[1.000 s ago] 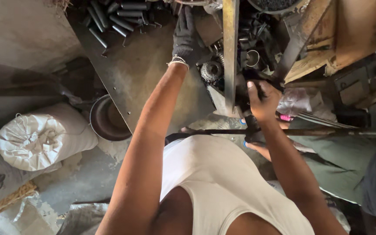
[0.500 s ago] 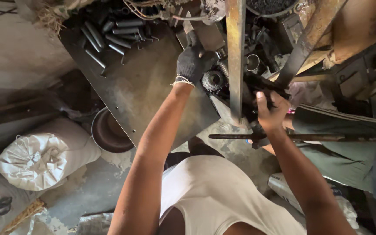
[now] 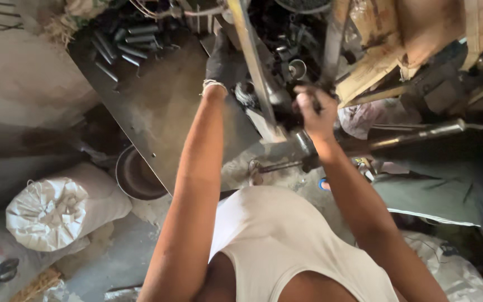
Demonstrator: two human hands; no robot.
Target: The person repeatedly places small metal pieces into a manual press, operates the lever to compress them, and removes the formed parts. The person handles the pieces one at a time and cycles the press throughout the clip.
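At the far middle, gloved left hand (image 3: 223, 62) resting flat near dark machine parts (image 3: 286, 67); bare right hand (image 3: 314, 109) gripping a dark handle (image 3: 308, 89). Possibly risk of pinched fingers if slipping.

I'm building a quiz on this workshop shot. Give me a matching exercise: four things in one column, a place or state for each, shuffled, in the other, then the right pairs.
Things:
1. left hand
2. right hand
3. white sack
4. short rods

Places or states:
A. tied shut, on the floor at lower left
B. bare, closed on a dark part by the machine
C. in a dark glove, up at the machine
D. lying in a heap at the far end of the dark plate

Pairs: 1-C, 2-B, 3-A, 4-D
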